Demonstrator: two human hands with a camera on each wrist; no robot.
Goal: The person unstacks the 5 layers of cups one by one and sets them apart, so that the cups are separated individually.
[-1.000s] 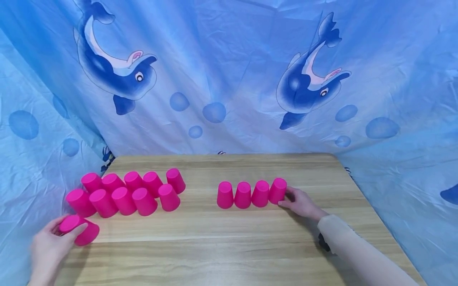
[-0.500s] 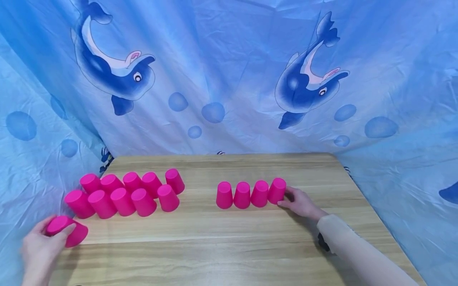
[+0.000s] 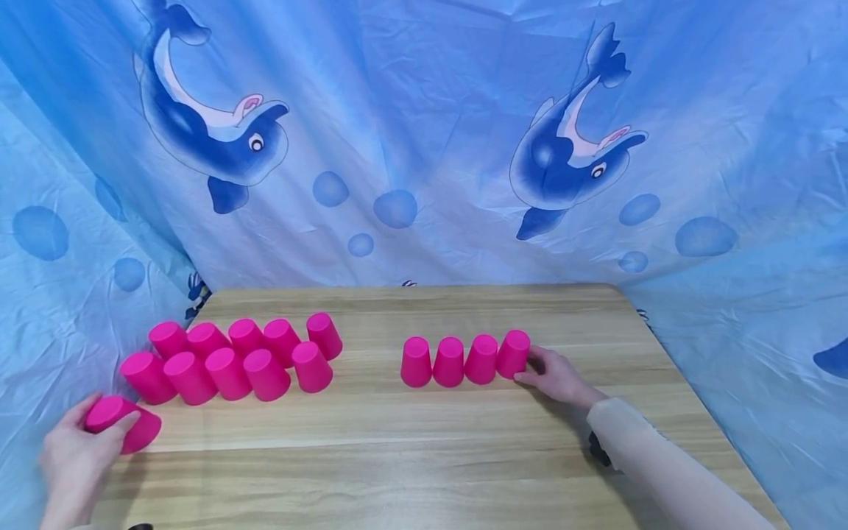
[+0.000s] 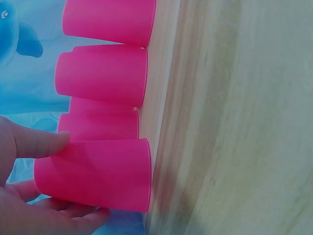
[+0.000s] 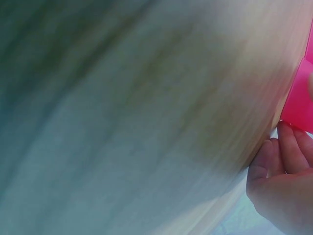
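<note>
At the table's left end my left hand (image 3: 76, 453) grips a pink cup (image 3: 140, 436), thumb on its near side and fingers round the far side. Seen in the left wrist view, this cup (image 4: 98, 171) is upside down, its rim close to the tabletop. Behind it stand two rows of upturned pink cups (image 3: 228, 374), with a gap before the right-hand cup of each row. Right of centre, more cups (image 3: 448, 362) form a short row. My right hand (image 3: 559, 379) holds the row's rightmost cup (image 3: 514, 355) by its lower side, thumb in front.
The wooden table (image 3: 397, 456) has a blue dolphin-print curtain (image 3: 424, 132) along its back and sides. A dark object (image 3: 140, 527) just shows at the bottom edge of the head view.
My left hand has moved left with its cup, away from the rows, and then stayed nearly still. My right hand and the short row of cups have not moved.
</note>
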